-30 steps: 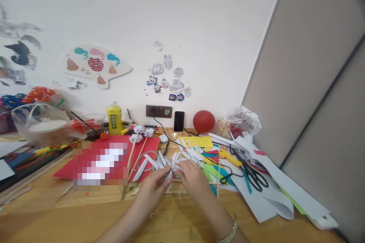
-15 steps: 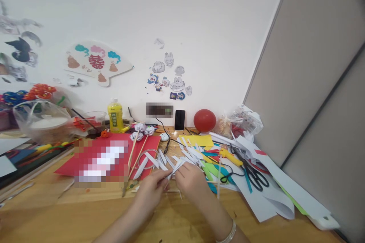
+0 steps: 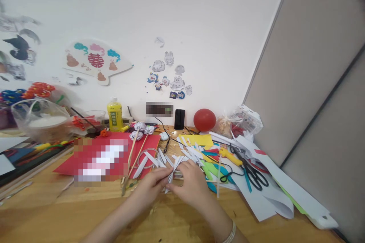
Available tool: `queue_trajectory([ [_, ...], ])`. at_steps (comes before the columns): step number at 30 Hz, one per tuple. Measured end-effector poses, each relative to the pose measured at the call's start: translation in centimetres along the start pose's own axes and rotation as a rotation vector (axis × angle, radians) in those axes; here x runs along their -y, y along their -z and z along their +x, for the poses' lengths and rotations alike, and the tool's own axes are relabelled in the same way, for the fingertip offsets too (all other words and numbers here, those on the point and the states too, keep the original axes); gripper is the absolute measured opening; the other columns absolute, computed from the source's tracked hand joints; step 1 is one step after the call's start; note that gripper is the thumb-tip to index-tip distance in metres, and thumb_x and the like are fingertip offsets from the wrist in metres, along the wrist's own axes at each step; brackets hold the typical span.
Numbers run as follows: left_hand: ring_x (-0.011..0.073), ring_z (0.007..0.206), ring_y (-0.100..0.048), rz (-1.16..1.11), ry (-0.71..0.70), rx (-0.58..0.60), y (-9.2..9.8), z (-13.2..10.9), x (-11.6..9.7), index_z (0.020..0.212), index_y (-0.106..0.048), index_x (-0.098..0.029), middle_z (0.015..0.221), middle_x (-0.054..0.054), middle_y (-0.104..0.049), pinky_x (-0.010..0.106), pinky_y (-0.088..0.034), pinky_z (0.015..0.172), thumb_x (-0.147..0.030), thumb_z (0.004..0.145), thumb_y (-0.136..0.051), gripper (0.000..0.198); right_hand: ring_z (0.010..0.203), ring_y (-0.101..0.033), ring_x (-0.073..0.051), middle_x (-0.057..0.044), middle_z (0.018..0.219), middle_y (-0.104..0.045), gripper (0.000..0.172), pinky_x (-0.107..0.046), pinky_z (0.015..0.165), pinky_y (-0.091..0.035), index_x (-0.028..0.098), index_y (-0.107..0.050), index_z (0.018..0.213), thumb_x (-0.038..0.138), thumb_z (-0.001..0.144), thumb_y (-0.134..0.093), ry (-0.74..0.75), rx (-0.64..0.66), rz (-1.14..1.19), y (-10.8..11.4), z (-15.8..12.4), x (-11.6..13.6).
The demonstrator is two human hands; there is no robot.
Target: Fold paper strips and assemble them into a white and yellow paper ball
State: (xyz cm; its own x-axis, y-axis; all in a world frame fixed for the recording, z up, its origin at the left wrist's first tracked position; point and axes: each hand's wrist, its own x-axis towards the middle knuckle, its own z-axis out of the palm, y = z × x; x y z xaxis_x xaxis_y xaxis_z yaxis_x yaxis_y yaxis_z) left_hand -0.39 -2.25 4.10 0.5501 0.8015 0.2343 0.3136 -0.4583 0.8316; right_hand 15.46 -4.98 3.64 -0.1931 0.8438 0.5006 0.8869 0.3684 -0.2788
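Note:
My left hand [image 3: 151, 186] and my right hand [image 3: 190, 185] meet over the wooden table [image 3: 85, 216], fingers pinched together on a small folded white paper piece [image 3: 172, 171]. Several more folded white paper strips [image 3: 159, 159] lie fanned out just beyond my fingers, partly on a red paper sheet [image 3: 99, 155]. Two wooden sticks topped with white paper flowers [image 3: 139, 129] rest on that red sheet. A bracelet shows on my right wrist.
Black scissors [image 3: 252, 174], a yellow-handled tool [image 3: 229, 157] and coloured paper scraps lie to the right, with long white paper sheets [image 3: 273, 193]. At the back stand a yellow bottle [image 3: 114, 114], a phone [image 3: 179, 119], a red ball [image 3: 204, 120]; a plastic bowl [image 3: 42, 123] sits left.
Both hands stay together on the white paper piece and have shifted slightly, working it between the fingers. The view has moved a little.

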Motion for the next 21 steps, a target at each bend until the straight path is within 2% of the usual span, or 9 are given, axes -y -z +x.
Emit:
queue_trajectory([
  [4, 0.0194, 0.089, -0.058, 0.056, -0.027, 0.019, -0.1, 0.0, -0.4, 0.092, -0.065, -0.018, 0.094, 0.005, -0.067, 0.028, -0.043, 0.083, -0.022, 0.079, -0.043, 0.026, 0.084, -0.046, -0.019, -0.002, 0.084, -0.058, 0.020, -0.030, 0.074, -0.033, 0.019, -0.055, 0.082, 0.031, 0.067, -0.063, 0.073, 0.057, -0.006, 0.1, 0.0, 0.1],
  [9, 0.0196, 0.079, -0.057, 0.164, -0.039, -0.015, -0.7, -0.2, -1.3, 0.080, -0.064, -0.017, 0.083, 0.006, -0.066, 0.028, -0.045, 0.074, -0.020, 0.080, -0.040, 0.024, 0.081, -0.046, -0.022, -0.006, 0.078, -0.058, 0.008, -0.041, 0.085, -0.028, 0.016, -0.056, 0.074, 0.021, 0.067, -0.058, -0.003, -0.047, -0.162, -1.2, -0.1, 0.7],
  [12, 0.0188, 0.078, -0.057, 0.186, -0.084, -0.008, -0.7, -0.2, -1.8, 0.077, -0.063, -0.017, 0.083, 0.006, -0.066, 0.028, -0.045, 0.074, -0.018, 0.080, -0.039, 0.024, 0.082, -0.047, -0.022, -0.007, 0.078, -0.059, 0.006, -0.044, 0.089, -0.026, 0.016, -0.057, 0.075, 0.020, 0.071, -0.055, 0.091, -0.066, -0.214, -1.7, -0.1, 0.5],
  [14, 0.0187, 0.080, -0.058, 0.194, -0.118, 0.009, -0.6, -0.2, -1.9, 0.080, -0.064, -0.018, 0.087, 0.006, -0.066, 0.028, -0.045, 0.076, -0.017, 0.081, -0.039, 0.025, 0.080, -0.048, -0.021, -0.007, 0.076, -0.060, 0.006, -0.041, 0.086, -0.030, 0.015, -0.058, 0.076, 0.017, 0.074, -0.053, 0.176, -0.051, -0.240, -1.8, 0.0, 0.1],
  [17, 0.0195, 0.083, -0.059, 0.252, -0.136, 0.015, -0.7, -0.2, -1.4, 0.087, -0.064, -0.019, 0.090, 0.006, -0.067, 0.030, -0.046, 0.078, -0.016, 0.080, -0.039, 0.026, 0.072, -0.051, -0.020, -0.007, 0.072, -0.061, 0.012, -0.035, 0.073, -0.038, 0.014, -0.059, 0.074, 0.008, 0.076, -0.049, 0.275, 0.010, -0.304, -1.7, 0.2, -0.5],
  [19, 0.0204, 0.088, -0.059, 0.313, -0.128, -0.009, -0.7, -0.4, -0.8, 0.098, -0.061, -0.020, 0.096, 0.007, -0.066, 0.032, -0.047, 0.079, -0.014, 0.079, -0.039, 0.029, 0.068, -0.052, -0.019, -0.007, 0.072, -0.061, 0.014, -0.032, 0.065, -0.039, 0.014, -0.059, 0.074, 0.004, 0.076, -0.048, 0.302, 0.039, -0.332, -1.7, 0.3, -0.7],
  [21, 0.0216, 0.098, -0.057, 0.394, -0.124, -0.091, -0.5, -0.5, -0.1, 0.117, -0.049, -0.022, 0.113, 0.009, -0.060, 0.034, -0.046, 0.082, -0.012, 0.077, -0.042, 0.041, 0.069, -0.053, -0.020, -0.008, 0.075, -0.061, 0.014, -0.031, 0.063, -0.040, 0.012, -0.059, 0.078, 0.003, 0.076, -0.048, 0.314, 0.043, -0.341, -1.8, 0.4, -0.8],
])
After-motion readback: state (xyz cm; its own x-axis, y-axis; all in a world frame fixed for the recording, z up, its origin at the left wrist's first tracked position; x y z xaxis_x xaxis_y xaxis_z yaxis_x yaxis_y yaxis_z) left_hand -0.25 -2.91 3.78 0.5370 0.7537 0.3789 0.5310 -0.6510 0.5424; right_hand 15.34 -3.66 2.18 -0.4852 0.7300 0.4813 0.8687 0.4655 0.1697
